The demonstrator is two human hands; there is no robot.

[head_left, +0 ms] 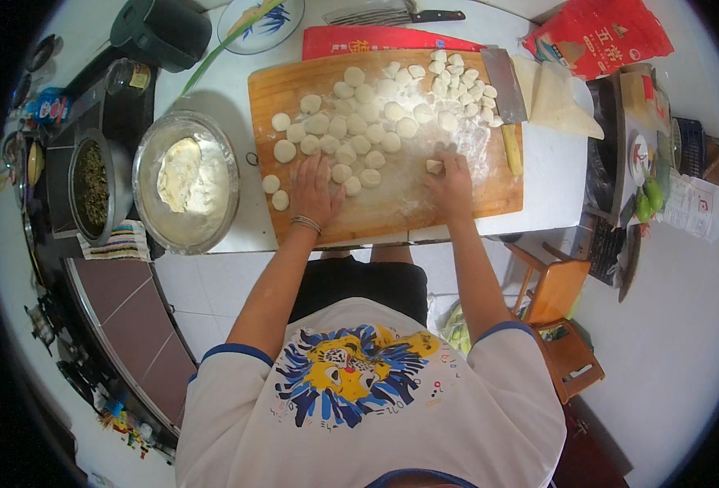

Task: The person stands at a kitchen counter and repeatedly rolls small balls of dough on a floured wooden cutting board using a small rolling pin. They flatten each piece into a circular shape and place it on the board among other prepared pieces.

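My left hand (pixel 314 192) lies palm down on the floured wooden board (pixel 392 225), fingers stretched out, at the near edge of a group of flattened dough discs (pixel 346 154). Between the thumb and fingers of my right hand (pixel 455 185) is a small dough piece (pixel 433 167), low over the right half of the board; part of it is hidden by the fingers. Several uncut-looking small dough lumps (pixel 461 85) are heaped at the board's far right. Beside them a cleaver (pixel 504 85) rests along the board's right edge, its yellowish handle toward me.
Left of the board stands a metal bowl (pixel 141 191) with a large dough mass (pixel 182 175). Farther left is a pot of dark green chopped filling (pixel 93 183). A patterned plate (pixel 246 41), a knife (pixel 437 15) and a red bag (pixel 599 37) lie beyond; a wooden chair (pixel 556 289) stands right.
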